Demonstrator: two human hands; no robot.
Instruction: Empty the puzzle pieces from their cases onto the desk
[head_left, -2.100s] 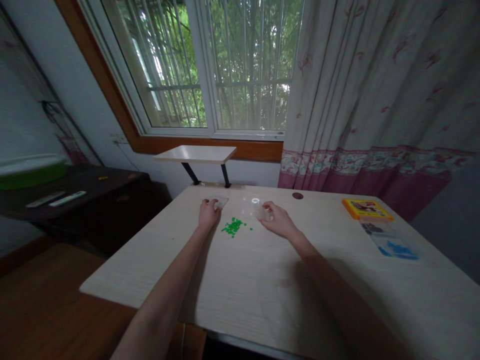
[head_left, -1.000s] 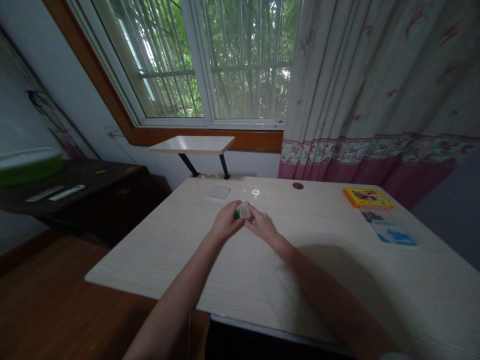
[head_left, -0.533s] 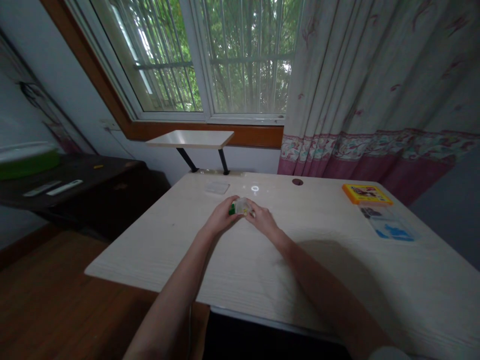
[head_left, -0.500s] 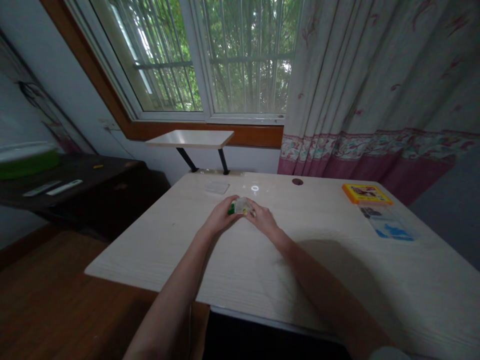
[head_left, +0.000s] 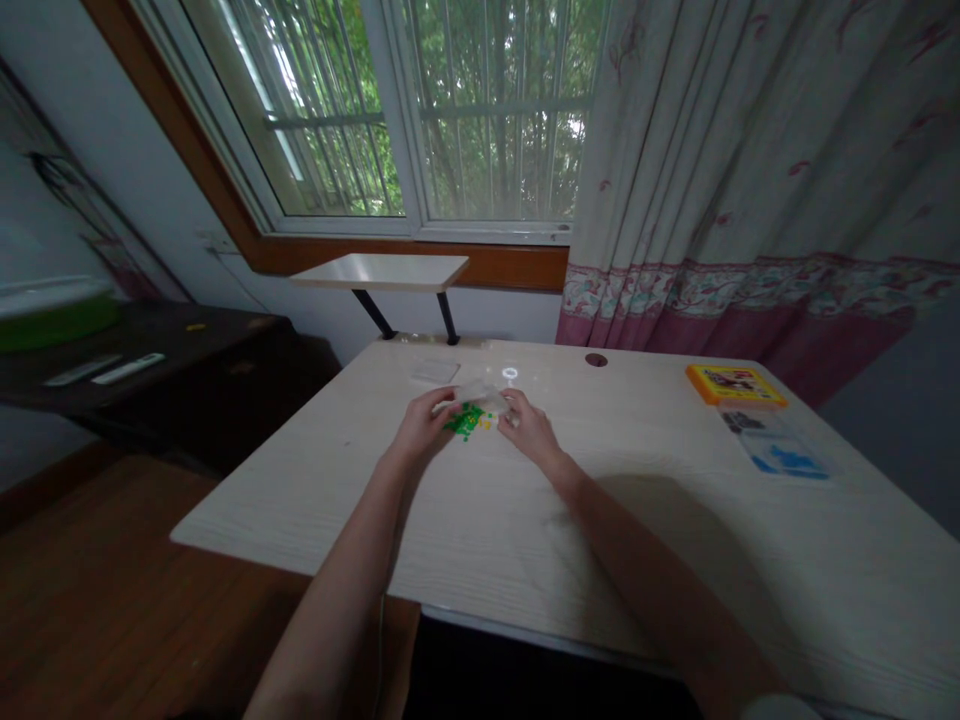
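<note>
Between my two hands is a clear plastic box [head_left: 480, 392], tilted over the table. My left hand [head_left: 421, 424] grips its left end and my right hand [head_left: 528, 428] its right end, fingers closed on the edges. Just below the box lies a loose heap of small green pieces [head_left: 465, 420], with a few yellow pieces [head_left: 484, 424] on its right side. Their exact kind is too small to make out. A flat clear lid-like piece [head_left: 435, 371] rests on the table beyond my left hand.
The pale table [head_left: 300, 500] carries a yellow-orange case [head_left: 735, 384] at the right, with a clear box holding blue pieces [head_left: 789, 458] in front of it. A raised shelf [head_left: 382, 271] stands at the back left. A round cable cover [head_left: 596, 360] sits near the back edge.
The clear box has been tipped, and the green and yellow pieces that were inside it now lie spilled on the table. My hands have moved slightly apart.
</note>
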